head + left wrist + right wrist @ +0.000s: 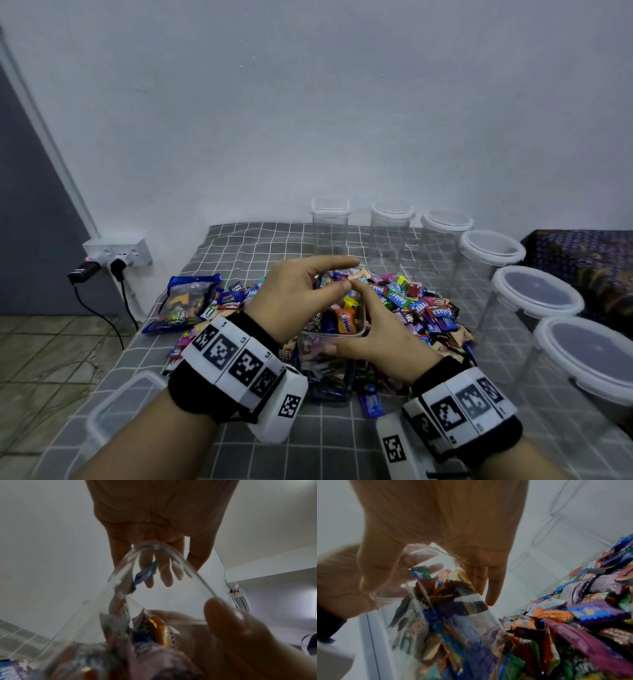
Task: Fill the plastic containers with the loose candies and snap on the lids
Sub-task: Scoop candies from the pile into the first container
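Observation:
A clear square container (325, 373) stands mid-table, filled with wrapped candies up to its rim. My left hand (294, 301) reaches over its mouth with the fingers stretched out. In the left wrist view those fingers (164, 574) show through the container wall (180, 596) beside a blue candy (145, 574); whether they pinch it is unclear. My right hand (380, 339) grips the container at the rim, thumb on the front wall and fingers round the right side. The right hand (436, 520) wraps the container (453, 608) in the right wrist view. The loose candy pile (421, 308) lies behind and to the right.
Several empty lidded containers (537, 294) curve from the back wall down the right edge. A clear lidded box (126, 404) lies at the near left corner. A blue candy bag (185, 301) rests at the left. A wall socket with plugs (116, 253) sits beyond the table's left edge.

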Motion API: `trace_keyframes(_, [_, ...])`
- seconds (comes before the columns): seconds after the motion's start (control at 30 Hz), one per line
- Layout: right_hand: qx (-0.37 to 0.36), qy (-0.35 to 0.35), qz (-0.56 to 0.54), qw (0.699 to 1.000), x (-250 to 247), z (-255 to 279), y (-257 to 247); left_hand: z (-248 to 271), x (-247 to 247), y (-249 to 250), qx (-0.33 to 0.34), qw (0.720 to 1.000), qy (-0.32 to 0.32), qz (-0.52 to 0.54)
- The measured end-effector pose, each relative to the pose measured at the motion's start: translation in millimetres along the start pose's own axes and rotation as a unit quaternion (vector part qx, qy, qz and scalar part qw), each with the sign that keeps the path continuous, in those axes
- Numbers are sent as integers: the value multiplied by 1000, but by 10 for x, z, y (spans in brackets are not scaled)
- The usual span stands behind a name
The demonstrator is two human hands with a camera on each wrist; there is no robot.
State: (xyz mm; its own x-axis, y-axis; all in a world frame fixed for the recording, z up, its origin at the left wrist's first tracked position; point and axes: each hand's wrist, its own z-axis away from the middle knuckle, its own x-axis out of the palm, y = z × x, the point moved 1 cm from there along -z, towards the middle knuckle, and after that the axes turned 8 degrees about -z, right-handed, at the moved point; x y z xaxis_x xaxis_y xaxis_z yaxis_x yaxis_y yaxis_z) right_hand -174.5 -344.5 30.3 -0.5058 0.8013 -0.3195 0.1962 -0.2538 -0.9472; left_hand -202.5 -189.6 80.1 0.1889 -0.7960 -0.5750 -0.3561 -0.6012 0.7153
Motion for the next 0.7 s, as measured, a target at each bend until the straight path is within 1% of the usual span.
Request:
trace_keyframes(0.1, [-5,-3,-7,1000,7,-22,35,2,1,15,-1,999,-18,47])
trace_keyframes(0.17, [-2,-6,-10,1000,-4,-11,20,-2,-1,19,4,998,-18,65])
trace_keyframes(0.3, [11,-18,-10,1000,-40,1,15,-11,-41,0,-7,995,34,97])
trace_keyframes(0.43, [32,-78,69,994,-109,-10,24,-29,-147,-106,-40,992,85,86])
trace_keyframes(0.5, [42,-91,135,986,-177,-16,22,-37,-191,-184,-71,990,88,82])
trace_keyframes(0.53, [48,-94,167,980,-213,-27,32,-37,-209,-241,-86,991,82,69])
trace_keyframes(0.6, [60,-95,233,966,-277,-73,89,-42,-228,-385,-124,991,54,-1])
trace_keyframes(0.63, [61,-84,267,958,-308,-108,122,-46,-233,-469,-148,987,31,-51])
trace_keyframes(0.7, [57,-36,322,944,-365,-180,171,-54,-217,-641,-186,971,-8,-149])
